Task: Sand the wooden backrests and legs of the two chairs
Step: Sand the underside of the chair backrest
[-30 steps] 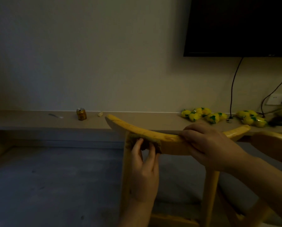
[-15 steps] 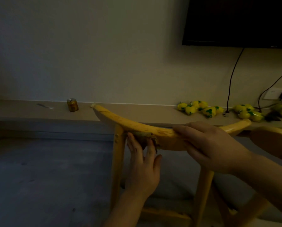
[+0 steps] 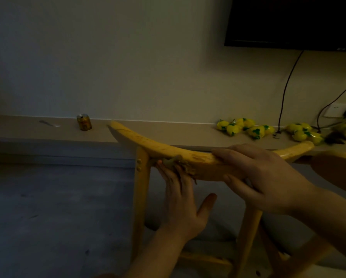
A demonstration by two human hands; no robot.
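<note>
A curved yellow wooden backrest (image 3: 148, 142) spans the middle of the view on two upright legs (image 3: 141, 187). My right hand (image 3: 264, 177) grips the backrest's middle, fingers over the top and thumb underneath. My left hand (image 3: 182, 199) presses a crumpled brownish piece of sandpaper (image 3: 178, 162) with straight fingers against the near face of the backrest, just right of the left leg; its thumb sticks out to the right. The rounded edge of a second chair (image 3: 336, 167) shows at the far right.
A long low ledge (image 3: 37, 133) runs along the wall with a small gold can (image 3: 84, 122), a thin tool and several yellow lemon-shaped items (image 3: 246, 127). Cables hang from a dark screen (image 3: 292, 21) to a wall socket. Grey floor lies at the left.
The view has tipped down and closer. My left hand with the sandpaper has slid left along the backrest toward the left leg, its thumb now spread out. My right hand keeps its grip.
</note>
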